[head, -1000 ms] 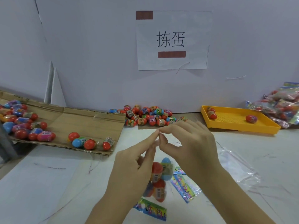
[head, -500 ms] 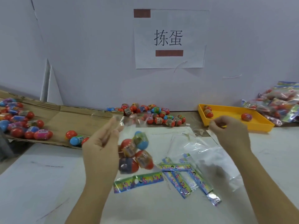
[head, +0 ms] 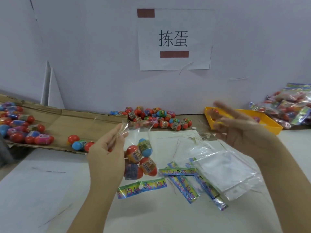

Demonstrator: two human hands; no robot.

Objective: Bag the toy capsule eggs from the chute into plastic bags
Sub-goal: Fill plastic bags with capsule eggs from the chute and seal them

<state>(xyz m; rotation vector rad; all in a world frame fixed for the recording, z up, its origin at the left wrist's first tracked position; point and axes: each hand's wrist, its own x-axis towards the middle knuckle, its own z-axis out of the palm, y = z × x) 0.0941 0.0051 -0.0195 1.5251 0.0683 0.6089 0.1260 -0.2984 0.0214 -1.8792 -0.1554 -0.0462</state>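
Left hand holds up a filled bag

The left hand (head: pixel 107 155) pinches the top of a clear bag (head: pixel 134 137) with its fingers; capsule eggs (head: pixel 143 158) hang inside, above the bench (head: pixel 50 190). The right hand (head: pixel 240 130) hovers, fingers spread wide, holding nothing. Beyond, loose eggs (head: pixel 20 126) lie on the cardboard chute (head: pixel 55 125).

On my left, the flat brown cardboard chute (head: pixel 67 125) lies along the white table (head: pixel 42 190), with loose red and blue capsule eggs (head: pixel 18 125) on it. At centre rear, against the wall, a heap of mixed capsule eggs (head: pixel 156 118) sits below the white paper sign (head: pixel 175 39). The yellow plastic tray (head: pixel 269 121) stands right of the heap, with a pile of filled bags (head: pixel 292 106) further right. The left hand (head: pixel 107 153) holds the clear plastic bag of eggs (head: pixel 141 158) above the table, just before the chute's end. The stack of empty clear bags (head: pixel 218 167) lies right of it, and the right hand (head: pixel 242 130) hangs between stack and tray.
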